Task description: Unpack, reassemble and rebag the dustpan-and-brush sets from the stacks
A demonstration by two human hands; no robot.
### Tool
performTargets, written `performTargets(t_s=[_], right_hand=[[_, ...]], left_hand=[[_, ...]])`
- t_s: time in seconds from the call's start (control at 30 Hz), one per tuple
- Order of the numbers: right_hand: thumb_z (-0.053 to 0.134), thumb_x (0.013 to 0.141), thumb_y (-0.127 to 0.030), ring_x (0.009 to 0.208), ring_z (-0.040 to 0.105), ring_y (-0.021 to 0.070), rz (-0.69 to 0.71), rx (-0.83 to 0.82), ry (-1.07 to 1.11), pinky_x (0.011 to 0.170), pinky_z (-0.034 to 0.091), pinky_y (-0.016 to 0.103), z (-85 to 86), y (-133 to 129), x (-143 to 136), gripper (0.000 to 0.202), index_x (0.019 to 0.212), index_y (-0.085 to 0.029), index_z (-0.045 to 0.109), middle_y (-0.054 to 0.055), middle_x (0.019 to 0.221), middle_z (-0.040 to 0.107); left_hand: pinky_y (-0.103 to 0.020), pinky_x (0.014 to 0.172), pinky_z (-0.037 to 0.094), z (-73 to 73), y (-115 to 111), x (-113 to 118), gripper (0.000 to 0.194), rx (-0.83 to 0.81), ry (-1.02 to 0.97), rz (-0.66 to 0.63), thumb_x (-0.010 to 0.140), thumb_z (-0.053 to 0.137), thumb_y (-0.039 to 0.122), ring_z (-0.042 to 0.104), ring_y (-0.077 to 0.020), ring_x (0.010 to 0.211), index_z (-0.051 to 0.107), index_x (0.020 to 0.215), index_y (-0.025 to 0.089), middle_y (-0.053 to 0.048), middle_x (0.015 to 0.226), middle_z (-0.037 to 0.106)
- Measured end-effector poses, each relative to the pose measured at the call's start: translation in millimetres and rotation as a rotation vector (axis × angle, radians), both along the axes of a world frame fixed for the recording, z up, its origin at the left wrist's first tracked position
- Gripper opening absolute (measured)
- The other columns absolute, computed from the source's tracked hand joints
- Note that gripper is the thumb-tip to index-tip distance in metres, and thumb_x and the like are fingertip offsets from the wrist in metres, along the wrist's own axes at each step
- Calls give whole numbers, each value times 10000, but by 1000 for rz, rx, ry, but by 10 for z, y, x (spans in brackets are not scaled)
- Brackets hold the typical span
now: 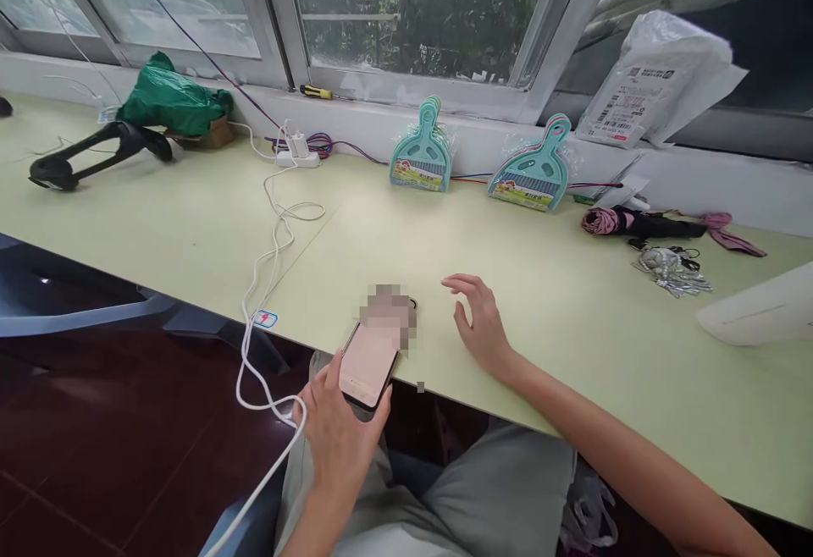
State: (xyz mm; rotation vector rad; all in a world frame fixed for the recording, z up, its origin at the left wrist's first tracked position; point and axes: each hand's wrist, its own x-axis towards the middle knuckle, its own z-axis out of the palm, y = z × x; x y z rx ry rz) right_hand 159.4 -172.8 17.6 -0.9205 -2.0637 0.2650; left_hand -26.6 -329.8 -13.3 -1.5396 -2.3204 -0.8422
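Note:
A smartphone [368, 364] with a lit, pale pink screen sits at the front edge of the table, its upper part blurred by pixels. Around its lower end wraps my left hand [336, 421], thumb on the right side and fingers on the left. My right hand [481, 326] rests on the tabletop to the right of the phone, fingers loosely bent and apart, holding nothing. A white cable [246, 371] hangs over the table edge and passes by my left wrist.
Two turquoise dustpan-and-brush sets [420, 155] lean against the wall. A power strip [298, 159], green bag [166, 100] and black frame-like object [102, 157] stand left. To the right lie a folded umbrella [660, 225], silvery bundle [673, 269] and white roll [762, 307]. A screwdriver [318, 92] is on the sill.

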Motion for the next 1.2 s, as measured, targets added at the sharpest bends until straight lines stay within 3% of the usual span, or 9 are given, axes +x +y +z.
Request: performTargets(t_s=[0.1,0.37,0.53,0.77,0.97,1.2], right_hand=[[342,782,45,826,579,154,34,114,-115,875,392,365,-23,-30,-50,541,1223,-242,468,59,1081,552],[348,791,74,808,556,131,77,432,-280,848,339,309,-69,-74,-40,573,1266,-226,466,37,948,579],[355,791,69,763,540,120,96,473,-323,841,331,309,-73,-71,-25,624,1325,-237,454,33,933,584],[364,807,57,739,509,123,157,489,-371,805,341,296,-90,-79,-16,589,1302,-231,499,33,886,573],[376,842,0,748,513,136,204,507,-391,735,337,299,-77,-94,-12,580,1370,-230,441,36,845,566],[382,847,-23,713,479,140,288,535,-424,701,327,297,-42,-113,-20,519,1324,-197,485,36,810,559]], left_hand=[[-498,929,335,-73,-52,83,794,61,-3,-13,744,640,488,515,-306,1023,320,1385,144,-151,1137,543],[-460,869,367,-132,-104,190,784,182,-46,-42,711,684,433,532,-303,1005,328,1359,172,-137,1118,547],[-458,881,363,-123,-111,220,746,187,-72,-27,721,684,401,528,-300,1040,340,1345,182,-140,1149,547],[-476,894,373,-227,-130,259,668,291,-62,-34,702,714,383,518,-307,1082,403,1261,193,-153,1195,540],[-477,894,381,-230,-143,260,658,297,-53,-25,705,721,362,517,-301,1072,401,1255,193,-158,1188,541],[-485,918,374,-233,-145,273,649,286,-95,-23,708,723,357,509,-302,1101,409,1252,193,-158,1194,533]])
